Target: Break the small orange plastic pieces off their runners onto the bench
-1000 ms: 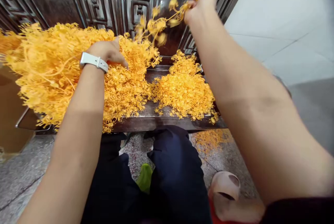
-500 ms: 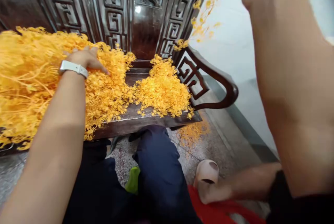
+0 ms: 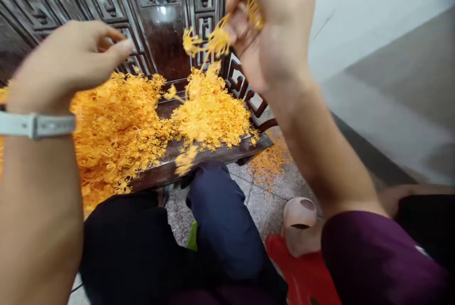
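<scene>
My right hand (image 3: 275,21) is raised at the top centre, its fingers closed round a sprig of orange plastic flowers (image 3: 216,40) that dangles down and left from it. My left hand (image 3: 69,61), with a white watch band at the wrist, is lifted above the big heap of orange sprigs (image 3: 117,125), its fingers curled with thumb and forefinger close together; I see nothing in them. A smaller heap of orange flower pieces (image 3: 211,115) lies on the dark wooden bench (image 3: 167,174) below my right hand.
The bench has a carved dark back (image 3: 156,6) and a carved armrest (image 3: 245,94) on its right. Orange bits (image 3: 270,163) lie on the speckled floor. My knees in dark trousers (image 3: 220,219) are before the bench. A red stool (image 3: 302,267) and a foot in a beige shoe (image 3: 300,212) are at lower right.
My left hand has lifted off the big heap and come up towards me. My right hand has brought the sprig back to the centre, above the small heap. The view has turned slightly.
</scene>
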{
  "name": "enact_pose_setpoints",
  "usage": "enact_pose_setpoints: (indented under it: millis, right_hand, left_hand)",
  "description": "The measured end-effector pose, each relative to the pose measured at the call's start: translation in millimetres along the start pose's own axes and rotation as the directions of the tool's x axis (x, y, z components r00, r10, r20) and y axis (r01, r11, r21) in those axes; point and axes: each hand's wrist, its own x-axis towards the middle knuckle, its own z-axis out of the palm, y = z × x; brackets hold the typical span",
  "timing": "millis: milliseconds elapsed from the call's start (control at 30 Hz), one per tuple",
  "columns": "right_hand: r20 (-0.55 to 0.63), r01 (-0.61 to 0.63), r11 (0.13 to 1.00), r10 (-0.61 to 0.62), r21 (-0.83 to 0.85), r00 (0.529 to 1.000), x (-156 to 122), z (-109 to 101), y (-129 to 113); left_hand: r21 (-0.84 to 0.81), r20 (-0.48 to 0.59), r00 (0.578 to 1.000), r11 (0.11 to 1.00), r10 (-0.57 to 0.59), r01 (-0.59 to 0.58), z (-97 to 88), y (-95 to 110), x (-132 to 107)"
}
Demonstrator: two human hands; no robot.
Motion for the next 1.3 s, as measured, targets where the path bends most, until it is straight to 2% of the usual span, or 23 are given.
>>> enact_pose_setpoints:
  millis: [33,67,100,133,167,200,233,300,333,433,500,567,633,700,800,900,1033,1100,1200,1233,1300]
  right_hand:
    - [-0.009,-0.04,0.996,0.041,0.082,0.999,-16,6,6]
    - [-0.015,-0.103,0.983,0.107,0.153,0.994,-33,11,13]
    - [-0.04,-0.193,0.959,0.206,0.209,0.978,-50,15,22]
    - [-0.073,-0.271,0.925,0.299,0.265,0.951,-65,18,33]
    - [-0.09,-0.337,0.882,0.385,0.328,0.919,-80,18,46]
    - [-0.087,-0.387,0.828,0.457,0.405,0.885,-95,17,61]
    - [-0.074,-0.428,0.759,0.526,0.491,0.847,-108,14,76]
    - [-0.084,-0.471,0.621,0.654,0.626,0.751,-134,4,105]
    - [-0.093,-0.485,0.58,0.698,0.655,0.71,-146,-3,117]
    - [-0.085,-0.553,0.538,0.761,0.637,0.643,-178,-19,138]
    - [-0.056,-0.602,0.517,0.785,0.608,0.617,-191,-24,144]
    - [-0.066,-0.621,0.514,0.799,0.592,0.598,-197,-24,147]
    - [-0.128,-0.603,0.541,0.797,0.586,0.59,-197,-20,148]
    - [-0.228,-0.573,0.61,0.767,0.547,0.6,-194,-15,147]
    - [-0.332,-0.554,0.745,0.664,0.372,0.67,-192,-9,143]
    - [-0.317,-0.551,0.803,0.595,0.226,0.738,-193,-8,142]
    - [-0.319,-0.513,0.813,0.581,0.276,0.749,-199,-11,150]
    - [-0.32,-0.491,0.814,0.576,0.31,0.752,-202,-12,153]
    - [-0.333,-0.461,0.837,0.542,0.295,0.771,-203,-11,152]
    - [-0.335,-0.447,0.843,0.531,0.299,0.778,-203,-10,150]
    - [-0.315,-0.421,0.829,0.537,0.367,0.782,-200,-8,144]
  left_hand:
    - [-0.187,-0.057,0.998,0.981,0.041,-0.051,7.9,29,-18]
    - [-0.46,-0.008,0.999,0.887,0.049,-0.047,19.7,54,-36]
    - [-0.672,0.11,0.993,0.739,0.032,0.051,33.9,73,-54]
    - [-0.756,0.253,0.966,0.632,0.044,0.169,49.0,85,-68]
    - [-0.759,0.37,0.926,0.6,0.078,0.253,63.5,89,-80]
    - [-0.708,0.439,0.895,0.643,0.077,0.292,76.6,88,-87]
    - [-0.677,0.454,0.89,0.66,0.028,0.325,87.6,82,-91]
    - [-0.652,0.498,0.866,0.641,-0.04,0.404,104.4,63,-91]
    - [-0.661,0.519,0.854,0.615,-0.039,0.43,110.8,52,-88]
    - [-0.75,0.507,0.86,0.46,-0.063,0.476,126.4,28,-80]
    - [-0.798,0.483,0.866,0.341,-0.131,0.497,136.1,21,-77]
    - [-0.804,0.495,0.852,0.28,-0.174,0.524,146.5,21,-77]
    - [-0.772,0.538,0.825,0.29,-0.174,0.565,156.8,25,-79]
    - [-0.728,0.58,0.799,0.34,-0.156,0.595,164.9,30,-84]
    - [-0.681,0.627,0.774,0.423,-0.086,0.598,169.1,36,-92]
    - [-0.65,0.643,0.765,0.507,-0.031,0.566,165.4,37,-96]
    - [-0.638,0.629,0.777,0.584,0.02,0.502,159.8,34,-96]
    - [-0.664,0.615,0.787,0.562,0.034,0.494,158.6,33,-95]
    - [-0.715,0.58,0.815,0.479,0.0,0.509,155.1,32,-94]
    - [-0.725,0.587,0.809,0.436,-0.014,0.533,152.9,32,-94]
    - [-0.722,0.64,0.767,0.316,-0.031,0.615,148.1,32,-97]
